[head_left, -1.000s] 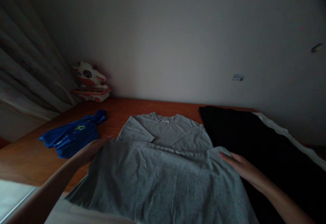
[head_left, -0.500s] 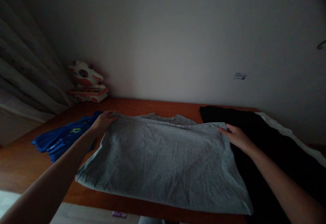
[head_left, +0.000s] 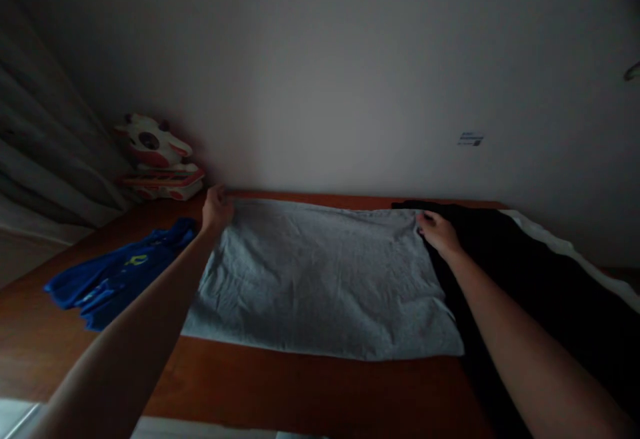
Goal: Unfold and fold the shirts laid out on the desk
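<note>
A grey T-shirt point(head_left: 325, 279), doubled over into a wide rectangle, lies across the wooden table point(head_left: 310, 386). Its far left corner is pinched in my left hand point(head_left: 218, 208). At the far right corner my right hand point(head_left: 438, 231) grips the cloth between thumb and fingers. The far edge stretches fairly straight between both hands, and the neckline is hidden under the fabric. Some wrinkles run over the upper layer. To the left, partly behind my left forearm, is a blue garment point(head_left: 125, 269) with a yellow-green print.
Black cloth point(head_left: 530, 279) covers the right part of the table, with a white piece point(head_left: 545, 236) along its far side. A cow-shaped toy keyboard point(head_left: 160, 159) stands at the back left beside a curtain point(head_left: 45, 139). The wall point(head_left: 330, 79) rises behind the table.
Both hands have carried the shirt's held edge away from me toward the wall, covering the neckline. The near edge has slid farther from the table's front, and the shirt now lies flatter.
</note>
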Motion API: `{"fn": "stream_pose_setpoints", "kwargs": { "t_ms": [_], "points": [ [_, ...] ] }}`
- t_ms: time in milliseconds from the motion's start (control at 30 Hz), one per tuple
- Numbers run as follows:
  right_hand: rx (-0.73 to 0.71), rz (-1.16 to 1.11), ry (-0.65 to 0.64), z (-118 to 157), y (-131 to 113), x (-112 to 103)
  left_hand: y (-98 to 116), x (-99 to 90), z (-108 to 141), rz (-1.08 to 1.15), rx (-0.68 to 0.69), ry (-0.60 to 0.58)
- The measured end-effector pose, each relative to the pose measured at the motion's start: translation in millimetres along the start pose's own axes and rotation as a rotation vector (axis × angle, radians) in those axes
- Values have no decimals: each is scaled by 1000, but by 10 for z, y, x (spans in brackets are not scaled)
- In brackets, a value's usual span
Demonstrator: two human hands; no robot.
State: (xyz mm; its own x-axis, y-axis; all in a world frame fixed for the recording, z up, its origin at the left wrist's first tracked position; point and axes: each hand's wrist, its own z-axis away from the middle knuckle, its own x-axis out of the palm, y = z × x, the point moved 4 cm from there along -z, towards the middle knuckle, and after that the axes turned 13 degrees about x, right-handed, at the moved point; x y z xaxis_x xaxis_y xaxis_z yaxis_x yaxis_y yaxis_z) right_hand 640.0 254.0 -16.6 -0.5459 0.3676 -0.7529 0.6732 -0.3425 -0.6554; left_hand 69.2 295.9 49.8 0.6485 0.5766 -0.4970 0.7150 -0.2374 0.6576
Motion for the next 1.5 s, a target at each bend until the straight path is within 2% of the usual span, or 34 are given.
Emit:
{"fn": "stream_pose_setpoints", "kwargs": {
  "t_ms": [33,100,167,200,267,300,400,500,633,733,800,867,967,1033,1100,1233,1367,1500],
  "points": [
    [10,33,-2,35,-29,46,60,73,68,-24,43,-35],
    [-33,69,-15,231,-52,122,206,197,349,-97,232,-188],
    [-204,93,-86,590,-58,185,354,268,814,-195,495,-405],
    [-312,96,-140,816,-55,210,395,270,1071,-249,565,-487],
    [-420,113,-248,1275,-17,247,420,233,1536,-342,577,-606],
    [-445,134,-261,1485,1,256,415,209,1722,-372,559,-651],
    [-494,246,-229,1954,45,307,340,150,2031,-398,506,-726],
    [-507,341,-148,2130,139,361,193,73,2032,-387,485,-709],
    [-499,433,-60,2114,358,345,-1,-131,1957,-380,488,-703],
    [-474,517,-69,2102,486,310,-29,-296,1998,-385,530,-719],
    [-447,562,-84,2097,484,301,25,-356,2026,-416,522,-701],
    [-401,598,-99,2075,381,320,142,-333,2037,-454,508,-695],
    [-342,603,-108,2033,57,405,395,-163,2046,-473,510,-712],
    [-386,552,-88,2038,-194,485,546,-23,2072,-459,516,-705],
    [-421,524,-78,2068,-342,571,628,90,2128,-451,510,-706],
    [-330,566,-112,2130,-261,682,606,163,2260,-479,471,-760],
    [-286,583,-129,2204,-111,692,571,119,2321,-500,471,-808],
    [-291,579,-121,2276,-31,659,582,56,2389,-504,471,-799]
  ]
}}
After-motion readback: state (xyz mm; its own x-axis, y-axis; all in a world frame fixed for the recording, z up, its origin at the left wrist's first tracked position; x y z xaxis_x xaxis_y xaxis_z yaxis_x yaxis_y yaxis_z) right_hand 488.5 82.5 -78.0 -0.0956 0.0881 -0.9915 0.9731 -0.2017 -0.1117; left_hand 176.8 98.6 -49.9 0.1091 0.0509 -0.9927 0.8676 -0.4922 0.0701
